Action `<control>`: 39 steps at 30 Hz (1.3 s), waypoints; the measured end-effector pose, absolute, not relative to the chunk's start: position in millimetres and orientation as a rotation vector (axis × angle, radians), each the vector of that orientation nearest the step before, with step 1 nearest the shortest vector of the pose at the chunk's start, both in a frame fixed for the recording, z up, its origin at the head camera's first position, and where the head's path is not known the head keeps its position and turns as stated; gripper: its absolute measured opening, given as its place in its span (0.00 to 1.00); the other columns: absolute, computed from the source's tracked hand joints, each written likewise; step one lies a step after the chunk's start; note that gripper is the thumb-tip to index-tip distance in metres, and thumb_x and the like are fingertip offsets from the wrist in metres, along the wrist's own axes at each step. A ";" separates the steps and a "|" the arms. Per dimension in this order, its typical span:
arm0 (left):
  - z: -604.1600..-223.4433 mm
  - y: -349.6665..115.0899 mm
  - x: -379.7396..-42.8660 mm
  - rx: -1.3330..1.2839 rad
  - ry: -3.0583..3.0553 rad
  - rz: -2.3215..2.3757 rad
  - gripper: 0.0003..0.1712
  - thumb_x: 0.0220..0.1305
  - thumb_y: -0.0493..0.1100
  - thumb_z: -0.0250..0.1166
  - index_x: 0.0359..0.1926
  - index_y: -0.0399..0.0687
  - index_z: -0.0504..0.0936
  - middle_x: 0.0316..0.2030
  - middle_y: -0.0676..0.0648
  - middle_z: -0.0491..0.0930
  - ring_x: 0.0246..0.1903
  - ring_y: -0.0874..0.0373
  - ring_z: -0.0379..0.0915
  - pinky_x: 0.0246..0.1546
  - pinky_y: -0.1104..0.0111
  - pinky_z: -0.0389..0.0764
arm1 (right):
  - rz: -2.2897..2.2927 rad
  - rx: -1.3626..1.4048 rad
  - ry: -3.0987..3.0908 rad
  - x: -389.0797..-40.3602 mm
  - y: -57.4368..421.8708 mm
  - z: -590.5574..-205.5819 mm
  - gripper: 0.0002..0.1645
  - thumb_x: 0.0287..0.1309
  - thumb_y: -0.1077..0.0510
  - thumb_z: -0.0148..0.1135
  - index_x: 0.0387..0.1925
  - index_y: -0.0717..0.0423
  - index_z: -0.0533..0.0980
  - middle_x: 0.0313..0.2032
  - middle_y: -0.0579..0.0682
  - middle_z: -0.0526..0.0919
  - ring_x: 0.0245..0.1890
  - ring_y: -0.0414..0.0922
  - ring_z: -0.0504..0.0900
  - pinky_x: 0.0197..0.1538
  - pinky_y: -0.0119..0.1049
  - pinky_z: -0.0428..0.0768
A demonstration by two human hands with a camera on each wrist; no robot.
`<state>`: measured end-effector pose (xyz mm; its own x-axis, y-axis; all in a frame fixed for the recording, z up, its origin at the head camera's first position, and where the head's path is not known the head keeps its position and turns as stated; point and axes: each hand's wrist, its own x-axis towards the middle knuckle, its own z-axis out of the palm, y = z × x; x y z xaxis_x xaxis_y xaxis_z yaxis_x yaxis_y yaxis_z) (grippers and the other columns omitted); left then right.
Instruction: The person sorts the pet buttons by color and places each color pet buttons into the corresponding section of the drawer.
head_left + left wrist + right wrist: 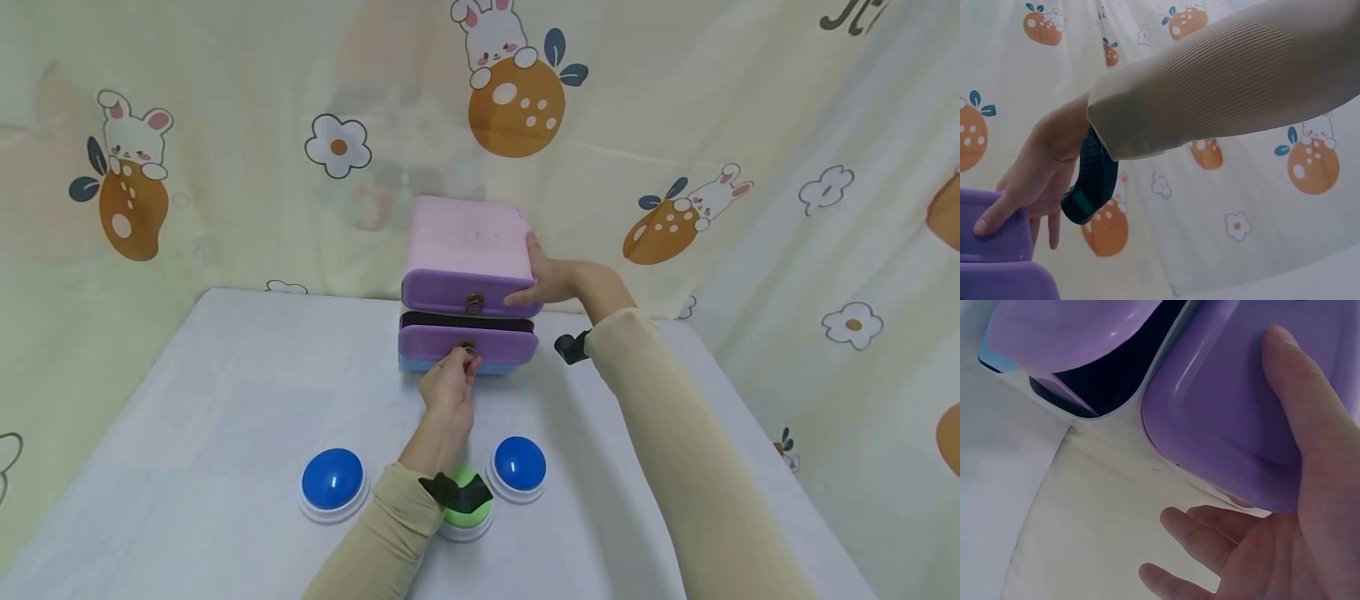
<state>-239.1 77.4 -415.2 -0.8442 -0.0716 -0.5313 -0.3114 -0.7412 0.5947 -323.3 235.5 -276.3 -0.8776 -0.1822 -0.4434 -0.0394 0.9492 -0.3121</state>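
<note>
A small drawer box with a pink top (465,233) stands at the table's far side. Its lower purple drawer (429,343) is pulled partly out, showing a dark gap behind the front. My left hand (447,393) pinches the ring pull (469,347) of that drawer. The upper purple drawer (435,292) is closed. At the box's right edge is my right hand (558,279), its thumb (1307,394) lying on the upper drawer's front and its other fingers spread along the side. In the left wrist view, the right hand (1035,169) shows, while the left hand is out of view.
Blue push buttons (332,479) (519,463) sit on the white table (247,417), either side of a green button (468,508) partly covered by my left wrist strap. A patterned curtain (247,208) hangs behind the table and along the right.
</note>
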 end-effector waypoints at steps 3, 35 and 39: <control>-414.0 78.1 -236.9 -0.826 1.075 2.686 0.07 0.50 0.29 0.61 0.32 0.32 0.82 0.36 0.44 0.79 0.30 0.59 0.78 0.47 0.69 0.80 | -0.391 -0.144 2.623 -323.0 235.7 -276.0 0.77 0.50 0.30 0.62 0.66 0.48 0.09 0.73 0.53 0.19 0.75 0.54 0.34 0.73 0.58 0.41; -413.6 87.8 -217.0 -0.851 1.032 2.793 0.05 0.49 0.27 0.52 0.24 0.36 0.74 0.31 0.44 0.73 0.29 0.57 0.71 0.38 0.72 0.78 | -0.425 -0.083 2.635 -317.8 235.1 -278.6 0.77 0.49 0.31 0.63 0.66 0.44 0.10 0.75 0.53 0.26 0.75 0.56 0.38 0.72 0.61 0.43; -412.9 90.6 -215.3 -0.845 1.055 2.797 0.05 0.48 0.27 0.52 0.23 0.36 0.73 0.31 0.44 0.72 0.27 0.57 0.70 0.39 0.71 0.78 | -0.438 -0.088 2.633 -317.7 236.8 -278.1 0.77 0.49 0.32 0.64 0.66 0.45 0.10 0.75 0.54 0.26 0.75 0.56 0.38 0.72 0.61 0.43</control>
<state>-215.3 90.6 -412.9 -0.8515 -0.1534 -0.5013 -0.2159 -0.7688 0.6020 -317.7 236.8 -278.1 -0.8889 -0.1360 -0.4374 0.0131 0.9470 -0.3211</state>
